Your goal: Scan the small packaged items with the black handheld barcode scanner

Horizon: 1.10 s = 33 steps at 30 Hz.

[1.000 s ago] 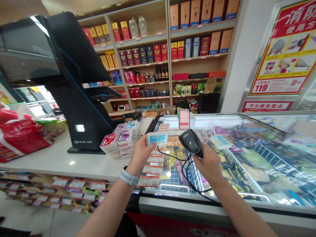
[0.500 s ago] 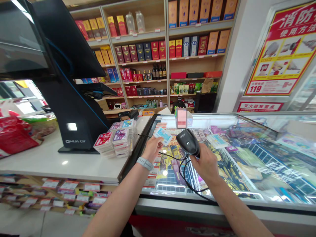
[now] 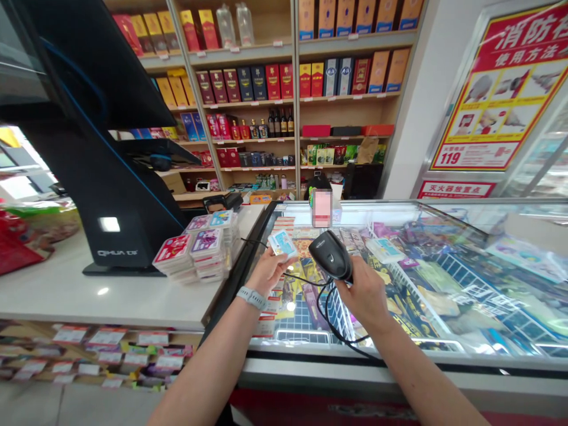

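Between the thumb and fingers of my left hand (image 3: 267,271) is a small flat pack with a blue-and-white label (image 3: 283,243), held above the glass top of a chest freezer (image 3: 346,354). My right hand (image 3: 366,293) is wrapped round the handle of a black barcode scanner (image 3: 331,255), its head pointing up and to the left. The scanner's black cable (image 3: 326,319) loops down onto the glass. A similar blue-and-white pack (image 3: 385,250) lies on the glass to the right. Several stacks of flat packs (image 3: 206,247) stand on the counter to the left.
A black checkout terminal (image 3: 119,195) stands on the white counter (image 3: 133,302) at left, near a red bag (image 3: 22,239). Past the freezer's far edge a person (image 3: 320,201) is partly visible. Shelves of boxed bottles (image 3: 252,83) line the back wall.
My view has turned slightly to the right. My left hand has tipped the pack up somewhat, so its label faces me more. The scanner stays in my right hand.
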### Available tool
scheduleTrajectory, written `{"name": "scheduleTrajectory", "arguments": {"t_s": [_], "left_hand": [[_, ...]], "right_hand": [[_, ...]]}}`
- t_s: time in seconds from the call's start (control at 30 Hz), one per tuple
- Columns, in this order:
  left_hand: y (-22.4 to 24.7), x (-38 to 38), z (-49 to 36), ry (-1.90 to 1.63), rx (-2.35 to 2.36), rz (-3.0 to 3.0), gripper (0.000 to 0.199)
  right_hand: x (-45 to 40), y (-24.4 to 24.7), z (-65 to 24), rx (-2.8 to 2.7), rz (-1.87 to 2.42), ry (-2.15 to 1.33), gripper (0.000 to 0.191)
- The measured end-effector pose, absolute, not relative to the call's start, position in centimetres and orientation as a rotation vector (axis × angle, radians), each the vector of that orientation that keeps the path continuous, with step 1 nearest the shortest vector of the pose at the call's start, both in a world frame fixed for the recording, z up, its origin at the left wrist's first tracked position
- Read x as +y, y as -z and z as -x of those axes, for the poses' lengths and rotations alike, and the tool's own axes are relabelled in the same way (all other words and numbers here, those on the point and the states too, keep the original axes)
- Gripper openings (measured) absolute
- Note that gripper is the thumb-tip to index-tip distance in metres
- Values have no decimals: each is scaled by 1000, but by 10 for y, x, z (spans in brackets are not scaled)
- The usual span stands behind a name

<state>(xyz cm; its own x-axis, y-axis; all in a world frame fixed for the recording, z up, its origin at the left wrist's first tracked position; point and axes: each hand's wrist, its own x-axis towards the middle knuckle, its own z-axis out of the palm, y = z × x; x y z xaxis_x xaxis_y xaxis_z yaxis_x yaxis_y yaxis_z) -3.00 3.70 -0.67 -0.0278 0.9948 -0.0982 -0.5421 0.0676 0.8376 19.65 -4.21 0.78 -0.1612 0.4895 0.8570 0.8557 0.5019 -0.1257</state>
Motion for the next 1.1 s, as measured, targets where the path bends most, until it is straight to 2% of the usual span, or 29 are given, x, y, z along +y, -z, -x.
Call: {"name": "scheduleTrajectory", "arguments": {"t_s": [0.37,1.1], "left_hand": [[2,31,26,-1509,989,-814,50],[11,34,25,-1550,942,-943,69]], "right_hand": [[-41,-5,-196,-1839,1149,495,28],[-41,-5,-196,-1858,1128,482,27]]}}
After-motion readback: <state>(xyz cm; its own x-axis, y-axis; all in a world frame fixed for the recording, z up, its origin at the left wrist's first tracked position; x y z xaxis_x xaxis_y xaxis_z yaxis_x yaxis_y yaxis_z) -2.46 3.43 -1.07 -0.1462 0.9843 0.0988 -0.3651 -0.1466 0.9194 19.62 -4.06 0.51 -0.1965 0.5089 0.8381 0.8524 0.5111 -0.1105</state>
